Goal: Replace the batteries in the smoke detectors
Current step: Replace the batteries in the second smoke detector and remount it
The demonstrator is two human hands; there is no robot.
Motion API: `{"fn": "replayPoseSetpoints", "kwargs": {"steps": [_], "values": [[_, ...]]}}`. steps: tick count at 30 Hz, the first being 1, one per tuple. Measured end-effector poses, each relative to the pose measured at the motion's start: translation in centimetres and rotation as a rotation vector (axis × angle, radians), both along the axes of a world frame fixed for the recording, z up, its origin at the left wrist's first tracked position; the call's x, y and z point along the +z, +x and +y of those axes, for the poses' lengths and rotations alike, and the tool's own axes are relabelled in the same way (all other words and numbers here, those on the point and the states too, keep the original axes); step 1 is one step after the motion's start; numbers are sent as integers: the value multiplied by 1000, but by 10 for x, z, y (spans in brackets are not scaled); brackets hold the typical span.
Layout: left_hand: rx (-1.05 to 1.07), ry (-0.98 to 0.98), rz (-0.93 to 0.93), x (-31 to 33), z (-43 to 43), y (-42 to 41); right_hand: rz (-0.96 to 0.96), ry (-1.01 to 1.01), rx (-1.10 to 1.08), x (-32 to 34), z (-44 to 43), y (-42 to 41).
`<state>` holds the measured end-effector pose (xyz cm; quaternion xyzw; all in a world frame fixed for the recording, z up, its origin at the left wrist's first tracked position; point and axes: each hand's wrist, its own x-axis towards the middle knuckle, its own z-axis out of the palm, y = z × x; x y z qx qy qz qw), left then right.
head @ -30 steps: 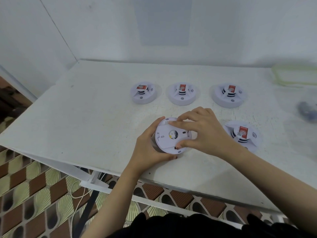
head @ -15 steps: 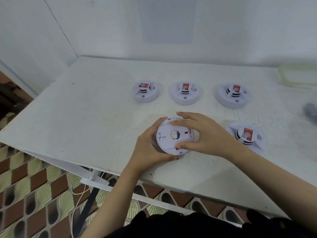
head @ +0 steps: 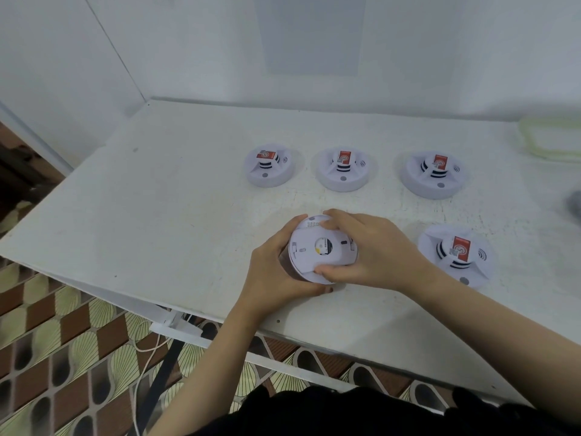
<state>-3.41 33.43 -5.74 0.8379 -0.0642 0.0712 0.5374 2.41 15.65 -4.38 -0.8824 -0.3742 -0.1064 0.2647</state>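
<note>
Round white plastic smoke detector (head: 317, 250) lies tilted, back side up, near the front edge of the scuffed white table (head: 157, 215). Left hand (head: 276, 275) cups its rim; right hand (head: 374, 253) clasps the back plate between fingers and thumb.

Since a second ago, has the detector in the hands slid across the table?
No. The held detector stays just left of the middle back detector and level with the near right detector.
</note>
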Motion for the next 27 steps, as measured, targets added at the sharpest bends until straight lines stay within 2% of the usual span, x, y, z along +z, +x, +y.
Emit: {"fn": "replayPoseSetpoints", "kwargs": {"steps": [12, 27], "values": [[76, 30, 17, -9, 1, 0, -43, 12, -47, -3, 7, -5], [54, 66, -18, -8, 1, 0, -40, 50, -82, -4, 6, -10]]}}
